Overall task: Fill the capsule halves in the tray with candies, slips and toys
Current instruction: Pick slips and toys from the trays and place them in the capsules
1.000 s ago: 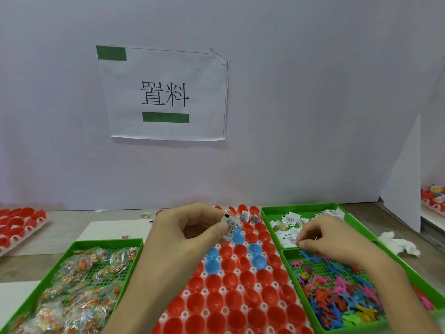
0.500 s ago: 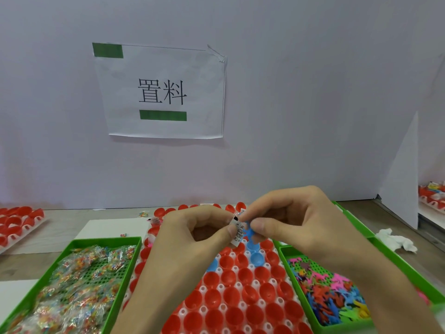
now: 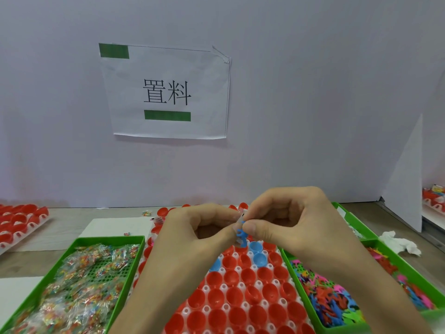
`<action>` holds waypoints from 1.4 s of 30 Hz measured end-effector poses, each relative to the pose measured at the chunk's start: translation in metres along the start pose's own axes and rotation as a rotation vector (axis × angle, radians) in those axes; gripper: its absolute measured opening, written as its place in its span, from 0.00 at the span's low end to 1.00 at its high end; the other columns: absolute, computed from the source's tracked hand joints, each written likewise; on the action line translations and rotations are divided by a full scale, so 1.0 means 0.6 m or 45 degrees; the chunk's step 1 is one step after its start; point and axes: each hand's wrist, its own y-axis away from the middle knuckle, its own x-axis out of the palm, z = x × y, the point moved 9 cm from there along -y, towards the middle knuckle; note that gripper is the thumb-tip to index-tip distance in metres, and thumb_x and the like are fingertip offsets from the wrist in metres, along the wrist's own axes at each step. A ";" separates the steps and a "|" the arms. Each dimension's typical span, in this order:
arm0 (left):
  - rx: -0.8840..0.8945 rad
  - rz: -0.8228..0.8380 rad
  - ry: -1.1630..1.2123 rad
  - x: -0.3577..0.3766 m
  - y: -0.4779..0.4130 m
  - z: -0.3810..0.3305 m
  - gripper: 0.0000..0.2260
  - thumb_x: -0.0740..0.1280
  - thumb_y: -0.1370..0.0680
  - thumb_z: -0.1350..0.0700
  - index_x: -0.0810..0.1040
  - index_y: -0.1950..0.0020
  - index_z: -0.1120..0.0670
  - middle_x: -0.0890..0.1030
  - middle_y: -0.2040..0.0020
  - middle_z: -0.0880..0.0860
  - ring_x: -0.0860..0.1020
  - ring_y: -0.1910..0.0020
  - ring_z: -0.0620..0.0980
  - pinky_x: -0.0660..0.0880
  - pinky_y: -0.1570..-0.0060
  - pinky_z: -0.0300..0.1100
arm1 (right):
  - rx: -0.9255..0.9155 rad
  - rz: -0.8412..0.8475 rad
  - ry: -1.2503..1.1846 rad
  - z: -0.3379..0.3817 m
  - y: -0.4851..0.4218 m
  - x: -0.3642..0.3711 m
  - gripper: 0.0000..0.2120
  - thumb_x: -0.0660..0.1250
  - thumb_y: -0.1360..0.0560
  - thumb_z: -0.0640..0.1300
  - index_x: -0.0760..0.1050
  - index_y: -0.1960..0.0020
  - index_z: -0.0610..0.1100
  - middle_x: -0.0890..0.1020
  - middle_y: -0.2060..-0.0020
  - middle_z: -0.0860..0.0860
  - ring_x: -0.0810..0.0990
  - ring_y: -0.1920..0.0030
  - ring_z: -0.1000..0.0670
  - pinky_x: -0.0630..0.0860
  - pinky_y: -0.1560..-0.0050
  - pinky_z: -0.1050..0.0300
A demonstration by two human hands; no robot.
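Pale wall and a paper sign (image 3: 166, 92) fill the top of the frame, with a wooden bench below, and all the action is dead centre. The left hand (image 3: 199, 227) and right hand (image 3: 296, 225) meet tip to tip, every finger curled in tight. The left thumb and forefinger pinch a white slip (image 3: 241, 215), of which only the top edge shows. The right hand pins a blue toy (image 3: 241, 233) against it, and the toy hangs with its long axis roughly up-and-down.

Here's the relation that counts: the tray (image 3: 238, 268) sits straight below that pinch. The nearest cups are the blue halves (image 3: 255, 247), just under the toy and a touch right. I'd judge a short drop is all that's needed, with the right hand marginally nearer. Those cups look empty from here, and so do the red halves (image 3: 243, 292) in the lower rows.

Moving outward, the candy basket (image 3: 113, 238) at lower left holds candy packets (image 3: 91, 273). The toy basket (image 3: 301, 289) at lower right holds a heap of coloured toys (image 3: 325, 297). A third basket (image 3: 361, 225) sits behind it, its contents mostly hidden by the right hand. There's a crumpled tissue (image 3: 399, 244) at the right edge and a second tray (image 3: 19, 220) of red cups at far left.
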 end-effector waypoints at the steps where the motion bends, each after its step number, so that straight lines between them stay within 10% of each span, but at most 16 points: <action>1: -0.020 0.012 0.013 0.001 0.001 0.002 0.04 0.75 0.28 0.57 0.86 0.55 0.48 0.87 0.61 0.46 0.86 0.59 0.43 0.79 0.58 0.30 | 0.002 -0.016 0.022 -0.001 0.000 -0.001 0.05 0.76 0.28 0.42 0.84 0.57 0.52 0.87 0.61 0.54 0.87 0.58 0.53 0.82 0.54 0.62; 22: -0.083 0.079 0.370 0.009 0.006 0.005 0.15 0.73 0.34 0.47 0.88 0.51 0.50 0.88 0.53 0.53 0.86 0.52 0.50 0.81 0.50 0.37 | -0.239 -0.352 0.002 0.011 0.004 -0.013 0.08 0.74 0.32 0.53 0.83 0.59 0.48 0.82 0.62 0.52 0.83 0.60 0.48 0.81 0.60 0.50; 42: -0.065 0.181 0.328 0.000 0.009 -0.004 0.14 0.73 0.33 0.46 0.87 0.49 0.45 0.88 0.52 0.51 0.86 0.51 0.49 0.80 0.50 0.35 | -0.283 0.028 0.013 0.005 0.000 0.005 0.11 0.73 0.26 0.44 0.83 0.45 0.53 0.81 0.53 0.52 0.83 0.53 0.44 0.82 0.51 0.45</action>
